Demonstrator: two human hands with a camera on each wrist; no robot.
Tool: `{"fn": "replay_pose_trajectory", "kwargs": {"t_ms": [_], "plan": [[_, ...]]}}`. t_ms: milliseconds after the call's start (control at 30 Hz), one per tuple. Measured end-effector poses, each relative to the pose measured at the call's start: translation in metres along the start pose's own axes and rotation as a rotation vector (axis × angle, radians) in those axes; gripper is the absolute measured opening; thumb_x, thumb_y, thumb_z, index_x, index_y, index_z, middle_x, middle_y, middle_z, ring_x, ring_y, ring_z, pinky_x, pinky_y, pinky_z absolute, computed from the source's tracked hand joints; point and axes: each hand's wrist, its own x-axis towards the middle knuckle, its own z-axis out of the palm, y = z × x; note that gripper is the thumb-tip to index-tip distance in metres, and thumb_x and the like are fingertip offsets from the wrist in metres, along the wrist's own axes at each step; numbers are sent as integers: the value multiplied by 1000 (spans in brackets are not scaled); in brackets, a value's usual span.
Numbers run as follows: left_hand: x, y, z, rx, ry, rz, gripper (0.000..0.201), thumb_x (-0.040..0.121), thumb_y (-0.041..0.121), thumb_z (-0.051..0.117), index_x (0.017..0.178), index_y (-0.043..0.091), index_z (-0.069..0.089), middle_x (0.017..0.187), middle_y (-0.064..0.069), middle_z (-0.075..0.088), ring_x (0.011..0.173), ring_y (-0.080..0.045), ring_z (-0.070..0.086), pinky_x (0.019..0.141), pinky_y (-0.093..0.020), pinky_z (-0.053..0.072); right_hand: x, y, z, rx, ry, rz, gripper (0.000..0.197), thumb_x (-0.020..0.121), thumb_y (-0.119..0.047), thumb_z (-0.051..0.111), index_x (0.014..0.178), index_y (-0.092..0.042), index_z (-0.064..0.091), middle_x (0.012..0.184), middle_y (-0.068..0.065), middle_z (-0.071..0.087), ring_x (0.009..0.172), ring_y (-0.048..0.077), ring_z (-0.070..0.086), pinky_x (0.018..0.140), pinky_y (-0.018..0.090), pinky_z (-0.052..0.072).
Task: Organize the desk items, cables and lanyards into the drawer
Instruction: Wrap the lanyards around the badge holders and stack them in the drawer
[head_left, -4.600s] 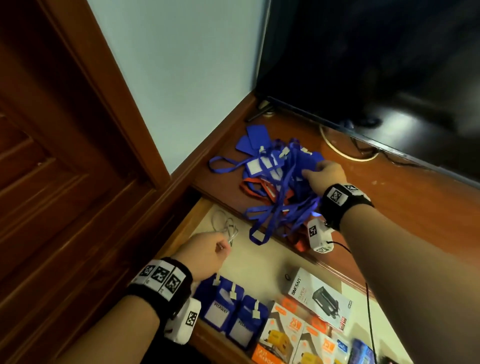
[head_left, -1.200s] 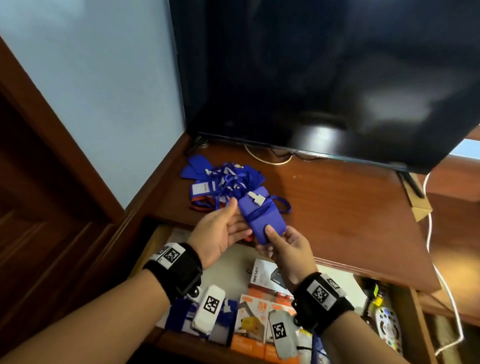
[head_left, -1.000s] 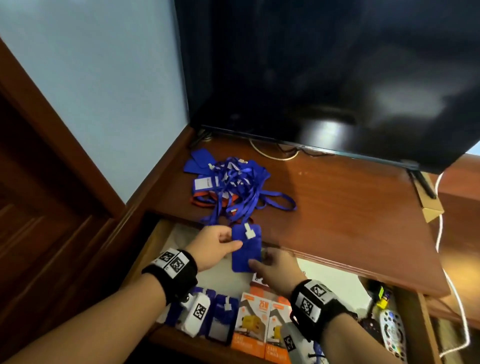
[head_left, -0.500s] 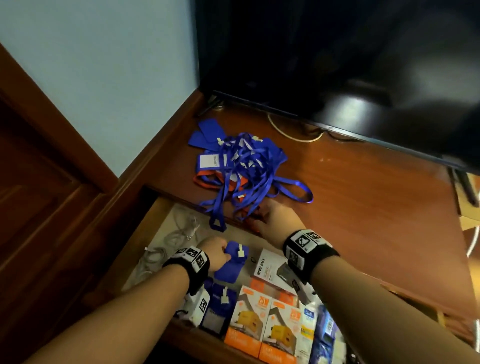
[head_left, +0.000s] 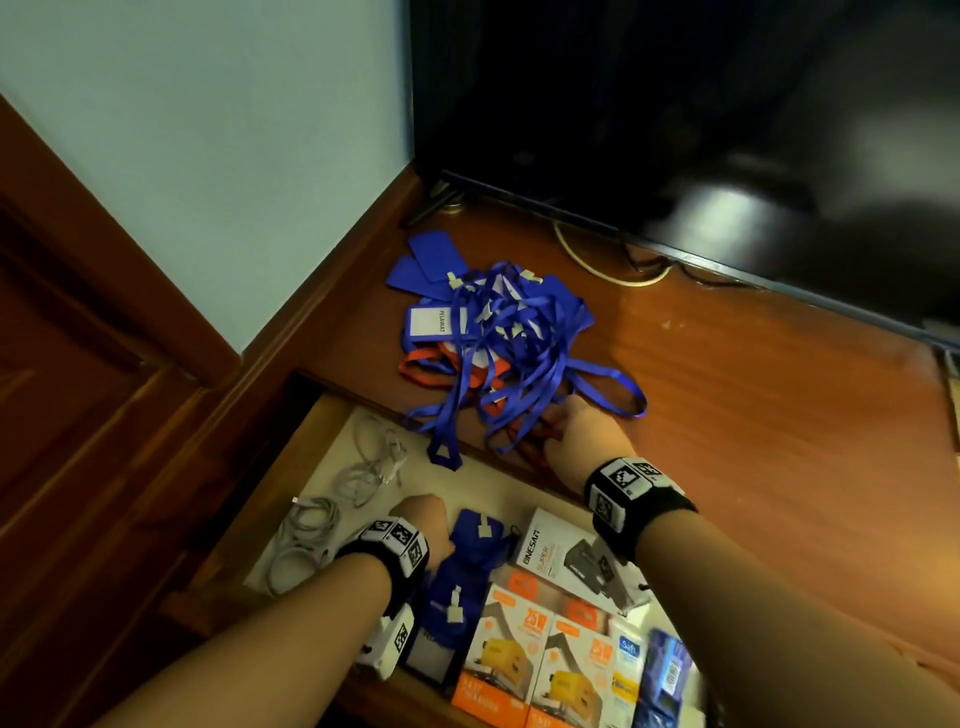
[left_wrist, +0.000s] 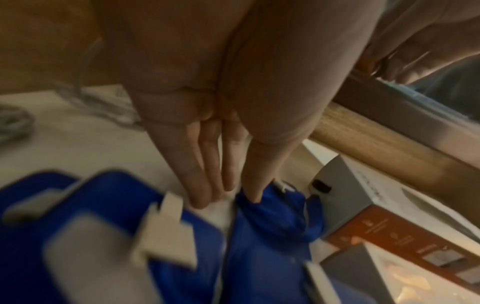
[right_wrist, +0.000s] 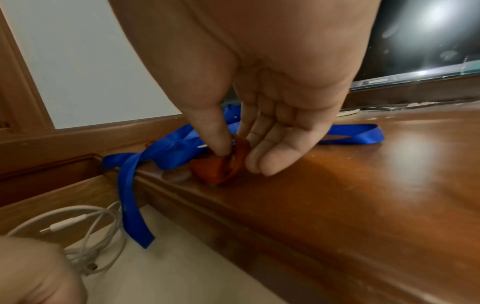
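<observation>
A tangled pile of blue lanyards (head_left: 498, 332) with blue badge holders lies on the wooden desk top (head_left: 753, 441), one strap hanging over the edge into the open drawer (head_left: 483, 488). At the pile's near edge my right hand (head_left: 556, 431) pinches an orange lanyard (right_wrist: 221, 166) between thumb and forefinger (right_wrist: 233, 156). Down in the drawer, my left hand (head_left: 431, 525) has its fingers straight (left_wrist: 228, 197), the tips touching a wrapped blue badge holder (head_left: 478, 535) that lies beside other blue holders (left_wrist: 103, 226).
White cables (head_left: 374, 462) lie coiled at the drawer's left. A white box (head_left: 566, 556) and orange charger boxes (head_left: 514, 654) fill the drawer's front right. A dark TV screen (head_left: 675, 104) stands at the back of the desk, with a wall at left.
The wrapped blue badge holder went from both hands down into the drawer with my left hand. My right hand let go of it and moved up to the pile, where it now pinches the orange strap.
</observation>
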Motion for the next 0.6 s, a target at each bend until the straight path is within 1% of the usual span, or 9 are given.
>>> {"fn": "replay_pose_trajectory", "kwargs": {"t_ms": [67,100,133,200,333,433,533,567,600], "plan": [[-11,4,-14,-14,20,18,31,93,43,69,90,13,72,90,-4,72,92,-26,71,81,-35,58,-3,-3,-9,-14,5,-11,43,85,-24,66,125,-16,54,120,9,60,108,34,65,90,37,52],[-19,7,-23,-32,36,23,33,95,45,66,96,13,74,95,-5,74,94,-24,70,84,-35,58,-4,-6,-13,-21,13,-18,46,84,-32,67,126,-18,54,122,9,55,108,35,63,92,37,52],[-26,8,-31,-55,61,33,36,97,47,64,97,13,74,96,-6,75,93,-24,70,84,-34,57,-5,-10,-17,-29,32,-36,49,83,-37,67,127,-19,54,123,9,53,111,35,61,95,40,51],[-44,11,-48,-134,123,64,40,98,50,60,95,12,73,94,-8,73,91,-23,69,84,-34,55,-1,-20,-23,-50,82,-87,53,82,-41,66,130,-20,54,127,11,51,116,36,57,101,43,50],[-73,2,-82,-360,270,105,32,96,55,62,85,26,66,84,4,69,82,-13,65,83,-35,55,19,-55,-27,-80,173,-280,42,90,-32,66,128,-16,57,125,11,54,116,35,54,100,41,47],[-92,-6,-107,-549,416,147,27,96,49,67,81,27,68,79,3,68,77,-12,65,78,-39,57,41,-92,-21,-110,133,-435,34,95,-20,61,128,-14,59,124,11,57,120,33,53,101,39,44],[-106,-13,-127,-595,533,147,25,97,46,66,82,26,69,78,3,71,74,-8,65,71,-32,54,66,-124,-8,-202,59,-466,39,99,-15,55,138,-15,55,136,11,56,128,32,50,106,41,44],[-109,-28,-133,-617,576,129,25,97,46,66,82,26,69,77,4,71,72,-6,65,70,-31,54,76,-143,3,-253,39,-472,41,99,-13,52,140,-16,53,138,11,56,129,33,50,106,44,46],[-111,-28,-136,-624,597,132,25,96,46,67,82,26,69,75,4,71,69,-6,65,69,-31,55,81,-145,6,-302,31,-445,43,99,-12,50,141,-16,51,138,11,56,129,35,49,106,48,46]]}}
